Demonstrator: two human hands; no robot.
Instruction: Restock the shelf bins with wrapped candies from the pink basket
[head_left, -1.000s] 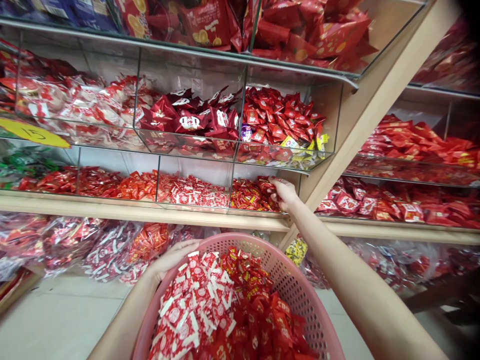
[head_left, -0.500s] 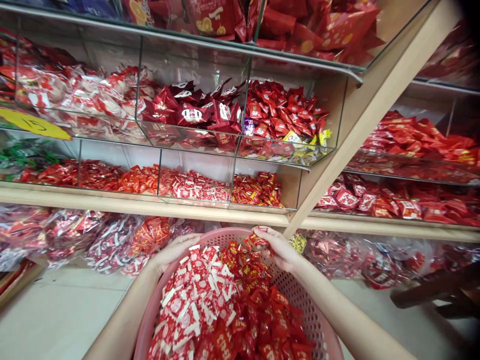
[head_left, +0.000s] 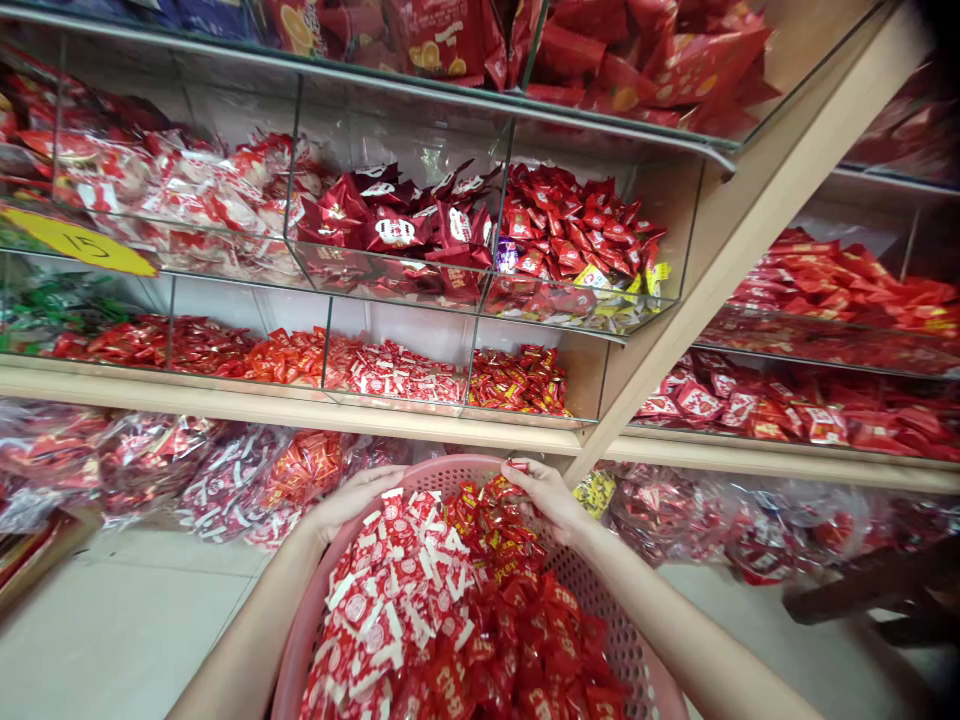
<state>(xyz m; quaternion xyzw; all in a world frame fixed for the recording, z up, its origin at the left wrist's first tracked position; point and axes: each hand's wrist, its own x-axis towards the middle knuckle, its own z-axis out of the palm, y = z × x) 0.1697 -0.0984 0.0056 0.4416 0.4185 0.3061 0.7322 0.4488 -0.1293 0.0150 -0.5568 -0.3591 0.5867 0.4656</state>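
A round pink basket [head_left: 637, 640] with holes in its wall is held low in front of me. My left hand [head_left: 356, 500] grips its rim at the far left side. At the far right of the rim, my right hand [head_left: 544, 495] has its thumb and fingers pressed together around a small red-wrapped candy. White-and-red wrapped candies [head_left: 390, 600] fill the left part of the basket. Larger red candies [head_left: 525, 650] lie at the near right, and small red-and-gold candies [head_left: 495, 530] at the far side, beside my right hand.
Glass-fronted shelves hold candy compartments, including small red-and-gold candies [head_left: 519, 380] just beyond the basket. A slanted wooden post [head_left: 720, 250] stands to the right. Bagged candies [head_left: 232, 480] lie under the lowest shelf. A yellow price tag [head_left: 82, 243] hangs at left, and a dark wooden leg [head_left: 847, 590] is at right.
The shelves have shifted slightly right in view. My right hand's fingers have moved a little left along the rim, and less red wrapper shows at them. My left hand remains on the rim.
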